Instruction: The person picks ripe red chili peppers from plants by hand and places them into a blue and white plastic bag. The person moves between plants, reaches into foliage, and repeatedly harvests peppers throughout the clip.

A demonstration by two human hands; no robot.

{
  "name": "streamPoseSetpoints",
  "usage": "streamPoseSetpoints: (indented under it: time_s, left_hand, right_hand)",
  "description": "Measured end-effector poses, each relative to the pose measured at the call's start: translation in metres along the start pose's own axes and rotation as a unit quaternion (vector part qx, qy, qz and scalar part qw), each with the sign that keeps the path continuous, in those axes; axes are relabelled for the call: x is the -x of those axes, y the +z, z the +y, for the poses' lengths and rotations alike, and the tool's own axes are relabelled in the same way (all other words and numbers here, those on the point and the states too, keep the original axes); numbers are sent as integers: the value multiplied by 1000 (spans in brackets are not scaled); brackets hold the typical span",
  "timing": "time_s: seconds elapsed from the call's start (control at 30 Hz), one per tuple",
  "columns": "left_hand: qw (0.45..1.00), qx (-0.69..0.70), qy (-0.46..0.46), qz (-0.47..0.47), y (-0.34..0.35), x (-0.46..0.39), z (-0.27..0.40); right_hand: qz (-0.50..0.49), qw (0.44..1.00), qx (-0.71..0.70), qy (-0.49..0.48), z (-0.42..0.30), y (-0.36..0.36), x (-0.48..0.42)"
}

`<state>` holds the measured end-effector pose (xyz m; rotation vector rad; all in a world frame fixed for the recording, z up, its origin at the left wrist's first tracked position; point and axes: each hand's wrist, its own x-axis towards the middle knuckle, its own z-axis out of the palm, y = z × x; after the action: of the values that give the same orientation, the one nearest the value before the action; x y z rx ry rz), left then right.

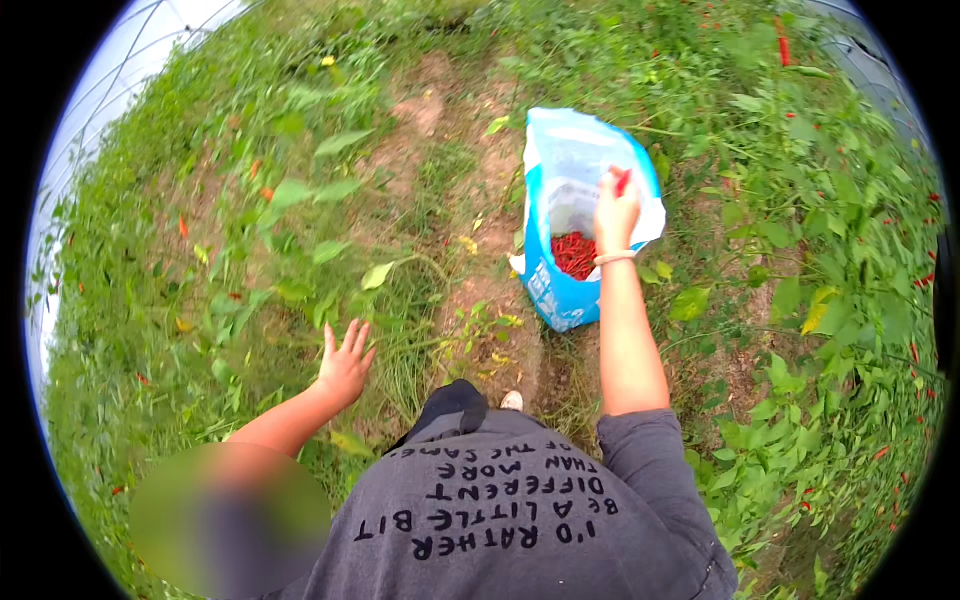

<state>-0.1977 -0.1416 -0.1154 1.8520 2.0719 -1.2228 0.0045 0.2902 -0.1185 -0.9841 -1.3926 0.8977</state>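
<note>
My right hand (617, 214) reaches over the mouth of a blue and white plastic sack (536, 225), gripping a red chili pepper (622, 182). A heap of picked red chilies (574, 253) lies at the bottom of the sack, partly hidden by my wrist. The sack stands upright with its top spread wide. My left hand (346, 364) is held out over grass and pepper plants, fingers apart, with nothing in it.
Pepper plants (847, 247) with red chilies crowd the right side, and more plants (187, 315) grow at left. A strip of bare soil (487, 300) runs between them. Greenhouse film on curved ribs (112, 82) rises at the upper left.
</note>
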Motion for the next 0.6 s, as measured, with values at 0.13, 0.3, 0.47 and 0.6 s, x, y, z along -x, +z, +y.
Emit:
streamPoseSetpoints:
  time_s: [0.13,0.3,0.47,0.6]
  left_hand:
    - [995,-87,18,-37,38,-13,-28]
    - [946,-135,49,-292,96,-33,-50]
    - [763,-143,157,-610,54,-146,-38]
    - [714,5,308,-629,-37,-249,-11]
  right_hand:
    - [-122,978,157,66,35,-23,9]
    - [-166,983,17,73,3,-42,62]
    - [-187,967,-15,174,-32,-83,72]
    - [-68,990,-31,123,-74,-111,33]
